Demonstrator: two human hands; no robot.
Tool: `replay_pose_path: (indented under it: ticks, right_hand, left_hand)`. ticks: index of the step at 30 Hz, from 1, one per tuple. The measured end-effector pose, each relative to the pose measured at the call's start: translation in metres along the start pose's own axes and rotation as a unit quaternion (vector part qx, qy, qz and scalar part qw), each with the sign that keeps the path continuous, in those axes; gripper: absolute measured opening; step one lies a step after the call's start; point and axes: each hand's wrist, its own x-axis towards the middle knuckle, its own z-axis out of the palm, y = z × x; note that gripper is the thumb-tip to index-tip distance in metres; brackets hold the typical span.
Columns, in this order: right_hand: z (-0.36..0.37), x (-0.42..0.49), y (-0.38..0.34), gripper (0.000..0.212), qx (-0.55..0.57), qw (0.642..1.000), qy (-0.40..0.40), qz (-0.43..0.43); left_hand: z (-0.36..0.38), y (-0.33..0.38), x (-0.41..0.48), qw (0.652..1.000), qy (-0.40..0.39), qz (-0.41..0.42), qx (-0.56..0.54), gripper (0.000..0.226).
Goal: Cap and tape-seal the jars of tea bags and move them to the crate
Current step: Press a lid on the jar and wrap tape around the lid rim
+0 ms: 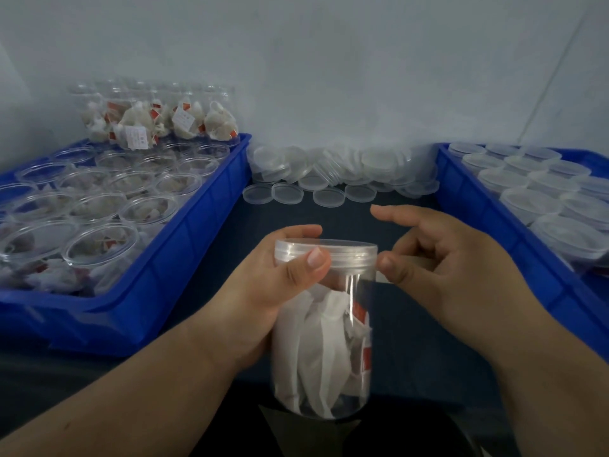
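A dark bench (329,219) runs up to a pale wall. On its left stands a blue plastic crate (184,239) packed with open clear jars (99,245). More jars of tea bags (158,120) are stacked at its far end, their tops blurred against the wall. On the right a second blue crate (468,186), cut off by the frame, holds capped jars (527,199). Between the crates, at the back, lies a heap of loose clear plastic lids (339,169).

Near the person, a tall clear plastic jar (359,291) of white tea bags (316,341) is held upright, and its clear screw lid (342,252) is on. The left hand (280,291) grips it just under the lid, thumb (309,265) across the front and fingers wrapped behind. The right hand (445,268) is beside the lid with its index finger (395,214) stretched out and the other fingers curled in. Its thumb tip (392,268) touches the lid's side. A faint pale strip below that thumb may be clear tape. I cannot tell whether this hand is pinching anything. The jar's base is blurred, so I cannot tell whether it rests on anything.
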Motion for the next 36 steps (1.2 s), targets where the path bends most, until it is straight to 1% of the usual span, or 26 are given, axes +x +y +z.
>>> replay_pose_path:
  ticks: [5, 7, 9, 10, 11, 13, 15, 18, 22, 24, 28, 29, 33, 36]
  right_hand:
    - [0.008, 0.0, -0.003, 0.06, -0.034, 0.999, 0.01, 0.019]
    - [0.009, 0.001, -0.004, 0.063, -0.043, 0.999, 0.016, 0.025]
    - [0.009, 0.0, -0.005, 0.062, -0.05, 0.998, 0.026, 0.027]
    - [0.01, 0.0, -0.006, 0.062, -0.056, 0.998, 0.03, 0.027]
    - [0.011, -0.001, -0.007, 0.062, -0.066, 0.997, 0.031, 0.027]
    - [0.014, -0.002, -0.01, 0.065, -0.098, 0.995, 0.023, 0.027]
    - [0.018, -0.003, -0.011, 0.065, -0.116, 0.993, 0.017, 0.014]
    - [0.019, -0.002, -0.012, 0.067, -0.094, 0.995, 0.005, 0.017]
    - [0.005, 0.003, -0.009, 0.057, -0.022, 0.997, -0.06, 0.037]
    - [-0.003, 0.005, -0.008, 0.057, 0.01, 0.997, -0.076, 0.03]
    - [-0.012, 0.008, -0.003, 0.06, 0.036, 0.996, -0.075, 0.011]
    - [-0.011, 0.008, -0.002, 0.061, 0.035, 0.997, -0.07, 0.01]
    - [-0.006, 0.007, -0.003, 0.061, 0.028, 0.999, -0.036, 0.019]
    - [-0.003, 0.006, -0.005, 0.061, 0.02, 0.999, -0.017, 0.027]
  left_hand:
    - [0.0, -0.001, 0.0, 1.0, 0.004, -0.006, -0.013, 0.12]
    - [0.0, 0.0, 0.001, 1.0, 0.008, -0.002, -0.008, 0.113]
    - [-0.003, 0.0, 0.003, 1.0, 0.024, 0.005, 0.0, 0.102]
    - [-0.003, -0.001, 0.003, 0.999, 0.034, 0.01, 0.002, 0.103]
    - [-0.003, -0.001, 0.004, 0.999, 0.041, 0.017, 0.011, 0.107]
    - [-0.001, -0.004, 0.004, 0.996, 0.05, 0.038, 0.065, 0.116]
    - [0.001, -0.006, 0.004, 0.99, 0.069, 0.054, 0.112, 0.112]
    - [-0.001, -0.009, 0.006, 0.986, 0.1, 0.052, 0.12, 0.106]
    - [-0.005, -0.007, 0.008, 0.989, 0.122, 0.038, 0.081, 0.112]
    - [-0.005, -0.004, 0.008, 0.993, 0.108, 0.028, 0.048, 0.107]
    - [0.001, -0.003, 0.005, 0.997, 0.069, 0.011, -0.017, 0.1]
    - [0.001, -0.002, 0.005, 0.998, 0.065, 0.017, -0.016, 0.099]
    - [0.0, -0.002, 0.004, 0.998, 0.053, 0.043, 0.007, 0.115]
    - [-0.003, -0.001, 0.004, 0.998, 0.03, 0.042, 0.019, 0.11]
